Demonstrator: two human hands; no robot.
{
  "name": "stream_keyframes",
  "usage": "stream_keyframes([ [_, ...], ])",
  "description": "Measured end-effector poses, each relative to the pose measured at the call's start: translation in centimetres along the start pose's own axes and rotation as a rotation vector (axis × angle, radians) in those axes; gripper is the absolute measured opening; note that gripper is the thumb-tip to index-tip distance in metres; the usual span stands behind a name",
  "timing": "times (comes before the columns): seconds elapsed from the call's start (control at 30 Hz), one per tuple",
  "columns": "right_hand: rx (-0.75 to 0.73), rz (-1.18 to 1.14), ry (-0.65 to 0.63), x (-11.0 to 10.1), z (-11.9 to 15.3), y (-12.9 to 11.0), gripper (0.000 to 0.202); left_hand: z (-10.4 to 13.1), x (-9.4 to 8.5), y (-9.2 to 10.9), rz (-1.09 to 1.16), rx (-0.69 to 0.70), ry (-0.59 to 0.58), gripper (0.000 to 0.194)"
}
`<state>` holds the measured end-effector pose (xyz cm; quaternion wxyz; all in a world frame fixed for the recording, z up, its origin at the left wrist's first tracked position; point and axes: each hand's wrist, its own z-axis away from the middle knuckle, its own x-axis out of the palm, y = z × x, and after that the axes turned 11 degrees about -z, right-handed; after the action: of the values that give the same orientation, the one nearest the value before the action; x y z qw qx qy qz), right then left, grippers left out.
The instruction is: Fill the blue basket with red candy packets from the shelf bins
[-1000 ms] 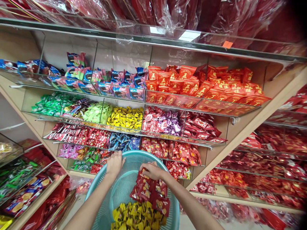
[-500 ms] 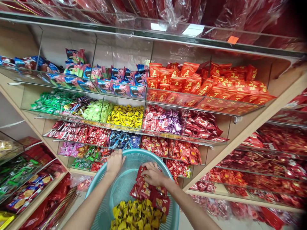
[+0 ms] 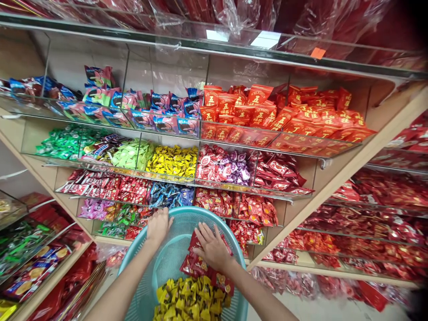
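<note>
A teal plastic mesh basket (image 3: 170, 252) is in front of me, tilted toward the shelves. My left hand (image 3: 158, 228) grips its rim at the upper left, fingers curled over the edge. Inside the basket, my right hand (image 3: 212, 247) lies with fingers spread on a pile of dark red candy packets (image 3: 192, 264), partly covering them. Below these sits a heap of yellow wrapped candies (image 3: 189, 298) at the bottom of the basket.
Clear-fronted shelves (image 3: 214, 182) of sorted sweets rise just beyond the basket. Yellow candies (image 3: 174, 160), orange-red packets (image 3: 257, 111) and blue-pink packets (image 3: 170, 111) fill compartments. More stocked shelving stands at right (image 3: 351, 218) and left (image 3: 30, 245).
My right hand's fingers have straightened and spread over the red packets, where they were more curled before. My left hand stays on the rim. The view has shifted slightly.
</note>
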<state>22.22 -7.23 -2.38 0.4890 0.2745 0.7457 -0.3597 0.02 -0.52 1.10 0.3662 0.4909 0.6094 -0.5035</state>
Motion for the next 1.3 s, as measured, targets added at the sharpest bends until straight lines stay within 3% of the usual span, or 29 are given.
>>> stream_keyframes([
  [0.13, 0.052, -0.006, -0.022, 2.0, 0.8, -0.2, 0.06, 0.0, 0.0, 0.0, 0.0, 0.0, -0.003, 0.032],
  [0.3, 0.041, -0.016, -0.009, -0.4, 1.1, -0.2, 0.057, -0.1, 0.0, 0.0, 0.013, -0.007, -0.007, 0.033],
  [0.43, 0.366, -0.002, 0.073, -2.7, 1.8, 0.5, 0.051, -0.1, 0.2, 0.0, 0.033, -0.006, -0.012, 0.033],
  [0.5, 0.532, 0.001, 0.051, -3.1, 2.5, 0.9, 0.048, -0.1, 0.3, 0.0, 0.026, -0.008, 0.0, 0.032],
  [0.7, 0.677, -0.029, -0.121, -2.6, 3.6, 0.6, 0.046, -0.1, 0.6, 0.0, -0.007, -0.009, 0.024, 0.031],
  [0.87, 0.618, -0.056, -0.135, -2.2, 2.7, 0.9, 0.063, -0.1, 0.3, 0.1, 0.025, -0.023, -0.012, 0.033],
  [1.1, 0.276, -0.288, -0.208, -3.0, 1.8, 3.6, 0.066, 0.1, -0.3, 0.2, 0.061, -0.036, -0.033, 0.033],
  [1.3, 0.293, -0.365, -0.155, -3.0, 1.4, 4.4, 0.061, 0.0, -0.3, 0.2, 0.064, -0.036, -0.037, 0.032],
])
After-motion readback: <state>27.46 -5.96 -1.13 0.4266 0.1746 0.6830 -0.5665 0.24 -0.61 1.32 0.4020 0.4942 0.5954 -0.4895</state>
